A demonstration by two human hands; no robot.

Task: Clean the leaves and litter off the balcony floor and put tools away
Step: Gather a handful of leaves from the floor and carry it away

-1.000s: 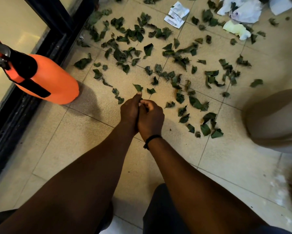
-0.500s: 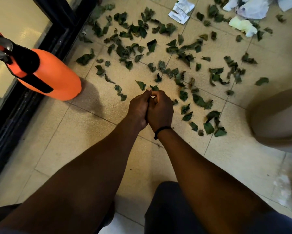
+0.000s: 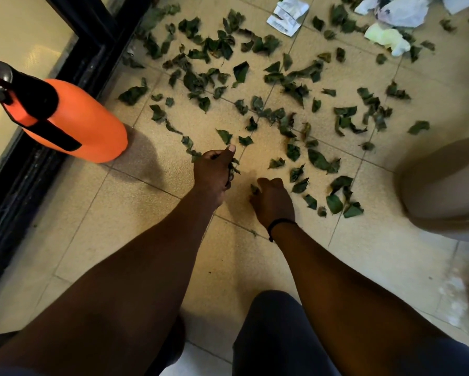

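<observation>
Tiled balcony floor (image 3: 152,229) fills the view, beige tiles with dark grout lines. Black door frame (image 3: 65,85) runs diagonally along the left, glass behind it. Rounded tan pot (image 3: 444,185) sits at the right edge, cut off by the frame. Orange pressure sprayer (image 3: 84,126) with black straps stands on the floor just beside the door frame, left of your hands. Your two forearms come in from the bottom, dark trousers (image 3: 276,335) below them. Green leaves (image 3: 282,85) lie scattered across the tiles ahead of you, thickest in the upper middle, with a smaller cluster (image 3: 333,199) right of your right hand, near the pot. Paper litter sits at the top: a crumpled white heap (image 3: 398,9) top right, a pale yellow-white wad (image 3: 385,39) just below it, a printed white wrapper (image 3: 287,13) top centre. Your left hand (image 3: 214,172) is fisted, fingers curled round a bunch of leaves (image 3: 233,169) that pokes out on the right side, thumb up on top. Your right hand (image 3: 272,199) is low at the floor, apart from the left, fingers curled down and pinching a small leaf (image 3: 254,189) at the tips. Black band (image 3: 280,222) on your right wrist.
</observation>
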